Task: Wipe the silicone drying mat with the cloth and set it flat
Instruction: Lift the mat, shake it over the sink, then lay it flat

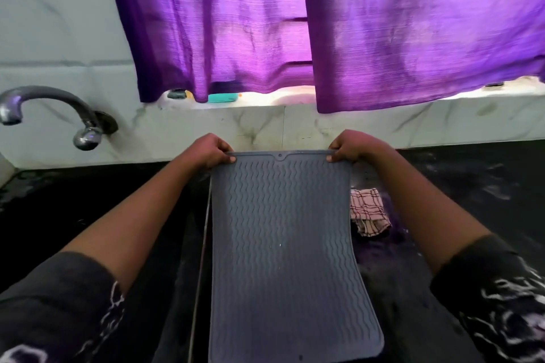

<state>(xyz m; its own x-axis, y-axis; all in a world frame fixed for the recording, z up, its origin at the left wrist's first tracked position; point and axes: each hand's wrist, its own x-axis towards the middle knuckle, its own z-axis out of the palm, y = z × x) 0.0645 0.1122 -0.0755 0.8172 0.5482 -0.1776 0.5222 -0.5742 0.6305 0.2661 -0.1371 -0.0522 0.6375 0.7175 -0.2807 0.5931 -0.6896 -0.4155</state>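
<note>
A grey silicone drying mat (283,244) with wavy ridges hangs lengthwise in front of me, held up by its far edge. My left hand (211,150) pinches the far left corner and my right hand (352,147) pinches the far right corner. The mat's near end curves down toward me over the dark counter. A pink checked cloth (368,211) lies crumpled on the counter just right of the mat, under my right forearm, touched by neither hand.
A dark counter (472,191) spreads to the right; a dark sink basin (88,209) lies left, with a metal tap (53,109) on the marble wall. Purple curtains (324,23) hang above a sill holding a teal soap dish (222,97).
</note>
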